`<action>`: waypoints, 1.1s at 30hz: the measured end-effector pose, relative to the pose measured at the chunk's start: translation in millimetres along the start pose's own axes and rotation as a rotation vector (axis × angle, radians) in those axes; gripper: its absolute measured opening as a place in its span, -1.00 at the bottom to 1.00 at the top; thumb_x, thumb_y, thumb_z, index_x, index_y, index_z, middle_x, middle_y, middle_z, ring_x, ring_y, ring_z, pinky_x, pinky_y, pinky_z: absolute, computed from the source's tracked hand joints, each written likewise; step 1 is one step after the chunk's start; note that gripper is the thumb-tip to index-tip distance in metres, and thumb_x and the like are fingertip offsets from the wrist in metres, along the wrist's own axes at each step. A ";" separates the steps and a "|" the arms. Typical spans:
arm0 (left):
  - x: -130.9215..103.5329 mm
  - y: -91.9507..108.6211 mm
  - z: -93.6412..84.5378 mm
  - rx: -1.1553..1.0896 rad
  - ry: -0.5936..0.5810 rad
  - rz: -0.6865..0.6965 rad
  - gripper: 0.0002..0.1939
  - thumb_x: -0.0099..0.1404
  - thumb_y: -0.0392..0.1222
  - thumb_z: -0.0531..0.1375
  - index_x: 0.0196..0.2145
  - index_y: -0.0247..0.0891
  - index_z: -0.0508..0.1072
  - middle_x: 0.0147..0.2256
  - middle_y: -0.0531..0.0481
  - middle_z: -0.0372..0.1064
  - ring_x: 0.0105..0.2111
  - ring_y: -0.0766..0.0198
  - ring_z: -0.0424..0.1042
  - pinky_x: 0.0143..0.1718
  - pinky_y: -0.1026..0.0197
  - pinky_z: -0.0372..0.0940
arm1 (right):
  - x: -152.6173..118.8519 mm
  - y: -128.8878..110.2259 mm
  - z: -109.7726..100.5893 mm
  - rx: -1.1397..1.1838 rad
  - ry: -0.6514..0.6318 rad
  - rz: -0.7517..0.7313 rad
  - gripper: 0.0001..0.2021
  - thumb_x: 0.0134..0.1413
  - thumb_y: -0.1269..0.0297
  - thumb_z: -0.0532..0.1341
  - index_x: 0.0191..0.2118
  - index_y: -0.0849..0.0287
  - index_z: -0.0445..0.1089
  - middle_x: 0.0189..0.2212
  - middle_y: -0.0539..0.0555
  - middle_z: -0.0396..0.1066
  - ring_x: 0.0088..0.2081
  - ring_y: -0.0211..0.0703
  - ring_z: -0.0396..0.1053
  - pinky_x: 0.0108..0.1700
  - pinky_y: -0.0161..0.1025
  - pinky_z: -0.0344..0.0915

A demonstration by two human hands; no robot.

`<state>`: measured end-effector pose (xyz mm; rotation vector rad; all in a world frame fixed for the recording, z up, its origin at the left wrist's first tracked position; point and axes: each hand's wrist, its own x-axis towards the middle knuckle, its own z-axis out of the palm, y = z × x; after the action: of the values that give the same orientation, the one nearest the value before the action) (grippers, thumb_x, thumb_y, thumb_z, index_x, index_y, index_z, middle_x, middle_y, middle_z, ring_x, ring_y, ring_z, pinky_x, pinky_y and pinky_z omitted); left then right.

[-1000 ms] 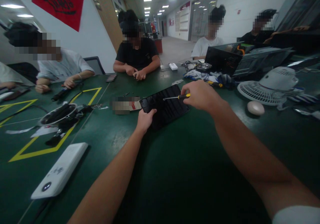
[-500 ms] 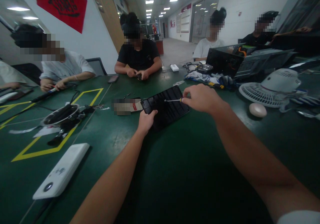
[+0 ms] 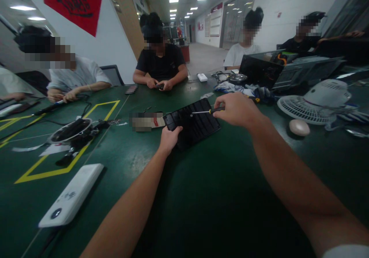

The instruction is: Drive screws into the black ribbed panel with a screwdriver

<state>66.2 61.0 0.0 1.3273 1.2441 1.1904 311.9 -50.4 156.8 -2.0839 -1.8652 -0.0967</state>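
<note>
My left hand [image 3: 170, 137] grips the near left corner of a flat black panel [image 3: 198, 125] divided into dark rectangles, thumb on top. It is held tilted above the green table. In my right hand [image 3: 235, 108] is a screwdriver [image 3: 211, 111] with a black and yellow handle, pinched between thumb and fingers. Its thin metal shaft points left over the panel, the tip beside a small round silvery spot [image 3: 191, 115]. Whether the tip touches that spot I cannot tell. Behind the panel's left corner lies a small box or card [image 3: 148, 122], partly blurred out.
On the left are a white handheld device [image 3: 72, 196] and a ring-shaped thing with black cables [image 3: 70, 131]. A white fan head [image 3: 319, 100], a pale oval object [image 3: 299, 127] and an open black metal case [image 3: 261, 71] stand right. Several people sit around the green table [image 3: 184, 196].
My right hand has shifted slightly, showing more of the screwdriver's handle, and the shaft lies at a slightly different angle. My left hand keeps its grip on the panel.
</note>
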 end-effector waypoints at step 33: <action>-1.7 2.8 0.3 0.027 0.001 0.010 -0.68 0.03 -0.05 0.47 -0.28 -0.26 0.64 -0.30 -0.13 0.62 -0.25 -0.03 0.60 -0.01 -0.04 0.46 | -1.3 -8.0 -0.3 0.015 -0.021 0.019 -0.77 0.22 0.21 0.39 -0.07 0.03 0.76 -0.06 0.22 0.70 0.02 0.28 0.60 0.01 0.11 0.48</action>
<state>66.7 59.1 2.7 1.3542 1.2600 1.1845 303.9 -51.1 158.4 -2.0997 -1.8520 -0.0563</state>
